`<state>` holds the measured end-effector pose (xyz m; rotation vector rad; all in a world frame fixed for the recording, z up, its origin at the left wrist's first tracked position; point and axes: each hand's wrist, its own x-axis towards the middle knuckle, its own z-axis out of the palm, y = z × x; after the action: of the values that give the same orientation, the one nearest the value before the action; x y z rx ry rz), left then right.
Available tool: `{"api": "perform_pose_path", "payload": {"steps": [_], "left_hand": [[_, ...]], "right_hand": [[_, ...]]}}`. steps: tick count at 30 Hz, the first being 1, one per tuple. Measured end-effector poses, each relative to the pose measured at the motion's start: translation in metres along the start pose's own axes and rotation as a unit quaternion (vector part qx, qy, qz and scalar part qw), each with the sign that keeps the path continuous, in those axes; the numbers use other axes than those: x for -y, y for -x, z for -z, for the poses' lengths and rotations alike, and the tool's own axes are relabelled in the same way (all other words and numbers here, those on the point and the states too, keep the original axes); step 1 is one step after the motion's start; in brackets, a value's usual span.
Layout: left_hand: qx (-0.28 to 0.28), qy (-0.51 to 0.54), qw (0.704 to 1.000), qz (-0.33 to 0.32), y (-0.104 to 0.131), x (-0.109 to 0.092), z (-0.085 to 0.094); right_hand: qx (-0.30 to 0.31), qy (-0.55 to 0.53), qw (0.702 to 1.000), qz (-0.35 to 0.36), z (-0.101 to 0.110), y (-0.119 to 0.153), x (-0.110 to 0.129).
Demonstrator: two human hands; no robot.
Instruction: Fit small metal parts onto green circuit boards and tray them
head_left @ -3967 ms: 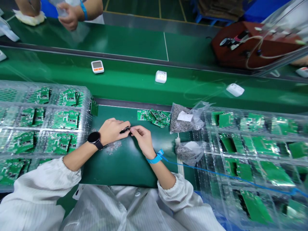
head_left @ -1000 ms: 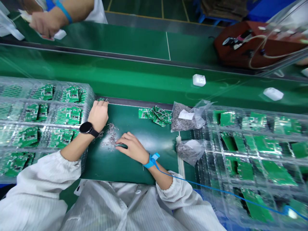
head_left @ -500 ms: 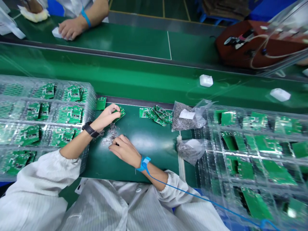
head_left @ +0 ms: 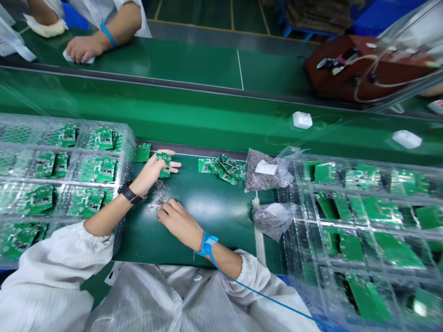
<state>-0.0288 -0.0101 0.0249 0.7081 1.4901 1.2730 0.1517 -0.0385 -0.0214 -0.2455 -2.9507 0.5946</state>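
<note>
My left hand [head_left: 151,172], with a black wristband, is turned palm up and holds a small green circuit board [head_left: 164,172] among its fingers. Just below it lies a loose heap of tiny metal-leaded components [head_left: 158,197] on the green work surface. At the right edge of this heap is my right hand [head_left: 180,223], wearing a blue wrist strap with a cord. Its fingers are curled together, and whatever is between the fingertips is too small to make out. Another green board [head_left: 143,152] lies beyond my left wrist, by the tray.
Clear compartment trays of boards stand at left [head_left: 119,184] and right [head_left: 301,263]. A pile of circuit boards [head_left: 226,168] lies beside two bags of components [head_left: 258,173]. Across the divider, a co-worker's hand [head_left: 83,48] rests on a white object.
My left hand has rolled from a pinch grip to palm up, its fingers spreading and the board turning with it. My right hand stays at the heap. The co-worker's hand has shifted left.
</note>
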Motion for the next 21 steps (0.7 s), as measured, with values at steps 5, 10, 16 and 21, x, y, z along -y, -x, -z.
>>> {"api": "perform_pose_path", "payload": {"steps": [5, 10, 16, 21], "left_hand": [[0.016, 0.013, 1.0, 0.02, 0.001, 0.0, -0.001], [0.029, -0.007, 0.999, 0.012, 0.002, 0.002, -0.002], [0.11, -0.048, 0.993, 0.001, 0.007, 0.009, -0.007], [0.146, -0.048, 0.988, 0.014, 0.011, 0.012, -0.011]], "right_hand": [[-0.024, -0.091, 0.995, -0.021, -0.007, -0.002, -0.004], [-0.175, -0.355, 0.912, -0.104, 0.003, -0.001, -0.018], [-0.393, -0.465, 0.752, -0.252, 0.017, -0.001, -0.044], [-0.424, -0.496, 0.711, -0.263, 0.009, -0.004, -0.048]]}}
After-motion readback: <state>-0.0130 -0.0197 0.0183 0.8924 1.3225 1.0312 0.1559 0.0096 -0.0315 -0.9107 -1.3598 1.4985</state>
